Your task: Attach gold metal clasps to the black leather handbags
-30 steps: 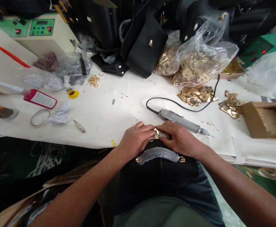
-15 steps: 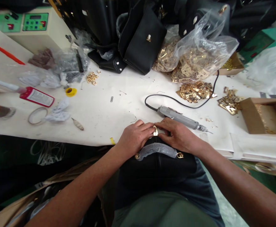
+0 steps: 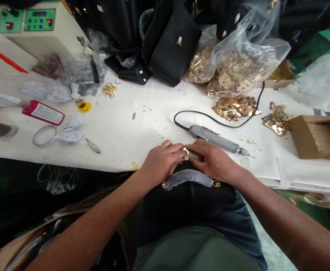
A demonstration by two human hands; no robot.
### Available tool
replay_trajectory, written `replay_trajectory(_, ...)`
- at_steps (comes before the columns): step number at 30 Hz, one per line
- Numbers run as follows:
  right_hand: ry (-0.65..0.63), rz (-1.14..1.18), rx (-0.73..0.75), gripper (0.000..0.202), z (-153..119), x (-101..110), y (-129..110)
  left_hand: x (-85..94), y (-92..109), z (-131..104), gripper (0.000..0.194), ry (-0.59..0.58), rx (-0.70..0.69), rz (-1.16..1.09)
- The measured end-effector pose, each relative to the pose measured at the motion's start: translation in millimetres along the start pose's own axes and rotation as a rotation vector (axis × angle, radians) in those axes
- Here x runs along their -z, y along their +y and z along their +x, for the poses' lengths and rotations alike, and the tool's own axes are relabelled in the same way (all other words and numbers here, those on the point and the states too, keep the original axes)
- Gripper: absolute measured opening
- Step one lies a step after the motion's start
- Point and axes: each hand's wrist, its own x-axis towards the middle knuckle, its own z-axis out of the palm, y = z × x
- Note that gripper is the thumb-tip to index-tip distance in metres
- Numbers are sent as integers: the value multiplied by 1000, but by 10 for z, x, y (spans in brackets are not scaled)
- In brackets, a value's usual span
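A black handbag (image 3: pixel 193 194) lies across my lap against the table's front edge, its handle (image 3: pixel 189 178) wrapped in clear plastic between gold rings. At the bag's far edge a gold metal clasp plate (image 3: pixel 186 154) shows between my two hands. My left hand (image 3: pixel 165 160) is closed at the plate's left side, fingers curled over the bag's edge. From the right, my right hand (image 3: pixel 210 158) closes on the bag's edge, thumb and fingers beside the plate. Their fingertips are partly hidden. Just beyond my right hand lies a grey electric screwdriver (image 3: pixel 214 139).
Gold plates (image 3: pixel 234 107) lie heaped before a plastic bag (image 3: pixel 238 71) of more plates. A cardboard box (image 3: pixel 317 137) stands at right. Black handbags (image 3: pixel 173 49) stand at the back. At left are a red bottle (image 3: pixel 43 112), yellow tape (image 3: pixel 84 107) and a control box (image 3: pixel 40 30).
The view has shifted slightly. The gold plate appears tilted a little differently between my fingers; both hands stay at the same place on the handbag.
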Motion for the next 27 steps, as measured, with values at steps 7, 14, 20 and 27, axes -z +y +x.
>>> replay_trajectory(7,0,3,-17,21,29,5,-5,-70,15,16,26,55,86,-75)
replay_trajectory(14,72,92,-139,28,19,-44,-20,-185,-10,35,20,132,204,-143)
replay_trajectory(20,78,75,-170,24,34,-42,-42,-149,-8,60,27,127,281,-162)
replay_trajectory(27,78,89,-178,25,60,-39,-63,-84,4,84,24,84,310,-189)
